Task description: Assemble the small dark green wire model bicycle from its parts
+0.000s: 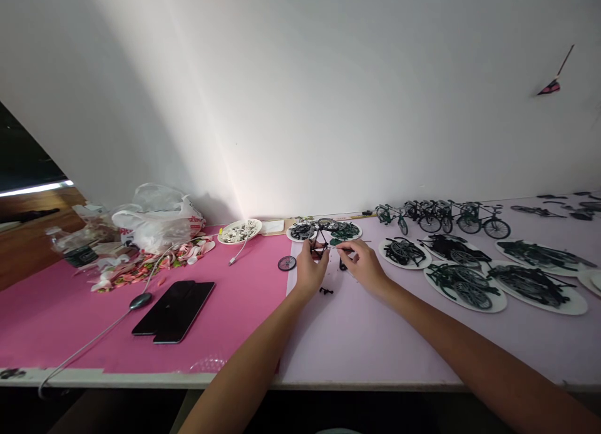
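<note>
My left hand (310,266) is closed on a black toy bicycle frame (320,238), held up over the table's pale lilac part. Close beside it, my right hand (362,263) pinches something thin and small near the frame; its kind is too small to make out. On the pink surface left of my left hand lies a loose spoked wheel (286,263). A small black part (326,290) rests below my hands, and another dark piece (342,265) shows by my right fingers. Plates of dark bicycle parts (300,231) stand just behind my hands.
Several assembled toy bicycles (436,217) stand along the wall at right, behind plates of dark parts (464,287). To the left are two phones (173,310), a cable with a grey puck (141,300), flower-like pieces (141,266), a plastic bag (159,218) and a plate of white pieces (239,231).
</note>
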`<act>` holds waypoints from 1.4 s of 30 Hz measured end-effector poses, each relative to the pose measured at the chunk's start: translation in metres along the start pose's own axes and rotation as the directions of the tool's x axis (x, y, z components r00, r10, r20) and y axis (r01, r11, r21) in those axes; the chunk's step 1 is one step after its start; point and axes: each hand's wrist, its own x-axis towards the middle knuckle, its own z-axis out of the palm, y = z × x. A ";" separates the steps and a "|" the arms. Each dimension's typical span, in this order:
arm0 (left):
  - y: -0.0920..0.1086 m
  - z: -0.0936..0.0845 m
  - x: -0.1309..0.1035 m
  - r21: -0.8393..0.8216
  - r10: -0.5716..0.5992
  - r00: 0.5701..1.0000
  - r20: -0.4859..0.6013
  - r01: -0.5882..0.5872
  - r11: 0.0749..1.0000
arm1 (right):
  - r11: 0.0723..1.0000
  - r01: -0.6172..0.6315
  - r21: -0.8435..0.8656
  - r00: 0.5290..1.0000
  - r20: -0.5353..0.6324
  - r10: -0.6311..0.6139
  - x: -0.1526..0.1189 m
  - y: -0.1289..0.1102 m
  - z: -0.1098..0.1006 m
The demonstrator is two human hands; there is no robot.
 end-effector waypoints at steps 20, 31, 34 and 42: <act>-0.009 0.002 -0.001 0.058 0.025 0.998 0.058 -0.029 0.998 | 0.997 0.047 -0.059 0.999 0.015 -0.046 0.001 0.006 -0.001; -0.011 0.002 -0.002 0.100 0.054 0.993 0.103 -0.064 0.993 | 0.996 0.001 -0.092 1.000 0.015 0.001 0.002 0.019 -0.001; -0.010 0.002 -0.002 0.120 0.067 0.992 0.109 -0.080 0.990 | 0.995 -0.037 -0.092 0.999 0.014 0.038 0.001 0.022 0.000; -0.010 0.001 -0.002 0.105 0.058 0.990 0.132 -0.072 0.992 | 0.987 -0.092 -0.130 0.994 0.053 0.100 0.002 0.024 -0.002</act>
